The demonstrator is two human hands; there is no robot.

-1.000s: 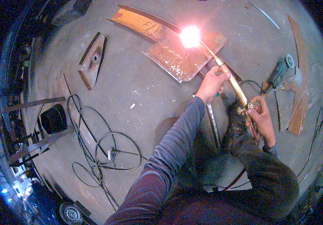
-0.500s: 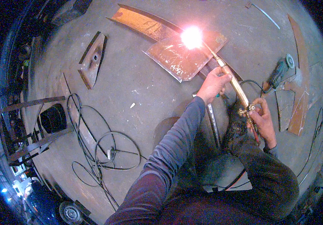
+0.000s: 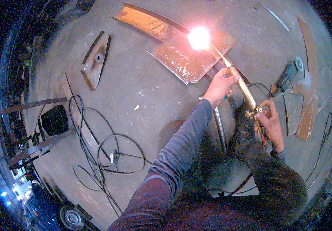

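A brass gas torch (image 3: 245, 91) points away from me, its thin nozzle ending at a white-hot glare (image 3: 199, 38). Under the glare is a rusty, scratched steel plate (image 3: 185, 63), lying across a rusty steel channel (image 3: 144, 21). The glare hides the nozzle's very tip and the metal there. My left hand (image 3: 220, 87) is closed around the front of the torch tube, with a bit of something green showing under its fingers. At the rear, my right hand (image 3: 271, 125) grips the torch by its brass valve knobs, where a red hose leaves it.
An angle grinder (image 3: 288, 77) lies on the floor to the right, near flat rusty steel pieces (image 3: 307, 111). Left are a bent steel bracket (image 3: 96, 59), a coiled black cable (image 3: 121, 154) and a metal frame (image 3: 39, 109). A shiny tube (image 3: 219, 129) stands by my legs.
The glare sits very slightly farther right on the plate. Both hands keep the same hold on the torch.
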